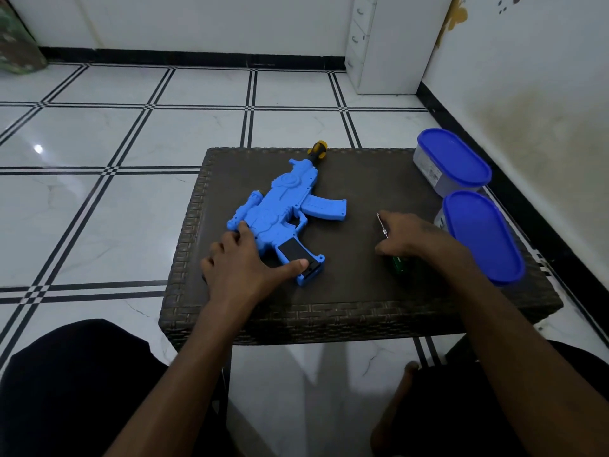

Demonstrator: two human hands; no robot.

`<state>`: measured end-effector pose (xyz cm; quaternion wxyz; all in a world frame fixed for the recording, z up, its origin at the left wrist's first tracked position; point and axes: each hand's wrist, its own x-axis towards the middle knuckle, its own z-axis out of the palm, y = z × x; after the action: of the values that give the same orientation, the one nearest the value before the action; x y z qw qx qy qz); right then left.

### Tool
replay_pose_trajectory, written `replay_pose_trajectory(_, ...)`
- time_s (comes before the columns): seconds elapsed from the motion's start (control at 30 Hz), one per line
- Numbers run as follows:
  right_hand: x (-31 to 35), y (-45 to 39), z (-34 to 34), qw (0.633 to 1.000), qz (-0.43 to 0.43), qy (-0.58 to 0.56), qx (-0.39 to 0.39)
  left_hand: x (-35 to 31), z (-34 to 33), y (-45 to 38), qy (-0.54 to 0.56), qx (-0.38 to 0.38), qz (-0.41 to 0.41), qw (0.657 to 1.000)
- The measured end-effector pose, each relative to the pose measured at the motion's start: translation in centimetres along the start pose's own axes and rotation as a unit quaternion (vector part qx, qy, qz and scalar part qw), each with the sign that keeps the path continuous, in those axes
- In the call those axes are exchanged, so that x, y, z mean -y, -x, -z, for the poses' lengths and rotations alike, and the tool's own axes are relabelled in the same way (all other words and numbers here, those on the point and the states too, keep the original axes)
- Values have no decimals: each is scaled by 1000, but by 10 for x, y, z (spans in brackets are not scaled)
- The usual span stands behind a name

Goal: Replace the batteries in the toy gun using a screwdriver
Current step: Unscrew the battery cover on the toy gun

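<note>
Both forearms are bare from the bottom of the picture to the wrists, with no sleeve, watch or band showing on either. The left hand (244, 258) and the right hand (408, 239) carry no rings or gloves, and their nails look short. Below the near edge of the table (329, 316), the lap is covered in plain black clothing, one dark mass to each side, with no visible print, seam or pocket.

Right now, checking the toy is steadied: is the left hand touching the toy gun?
Touching. The head view shows the left hand resting on the toy gun, thumb across its black grip.
</note>
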<state>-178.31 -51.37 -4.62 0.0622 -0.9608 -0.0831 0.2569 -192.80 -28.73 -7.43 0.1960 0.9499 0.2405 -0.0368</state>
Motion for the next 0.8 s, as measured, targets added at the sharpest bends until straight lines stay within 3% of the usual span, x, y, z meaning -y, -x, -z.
replay_pose_trajectory(0.4, -6, 9, -3, 999, 29, -35, -29, 1, 0, 0, 4, -1, 1, 1000)
replay_pose_trajectory(0.8, -6, 14, -4, 998, 37, 38, 33, 0, 0, 0, 5, 5, 3, 1000)
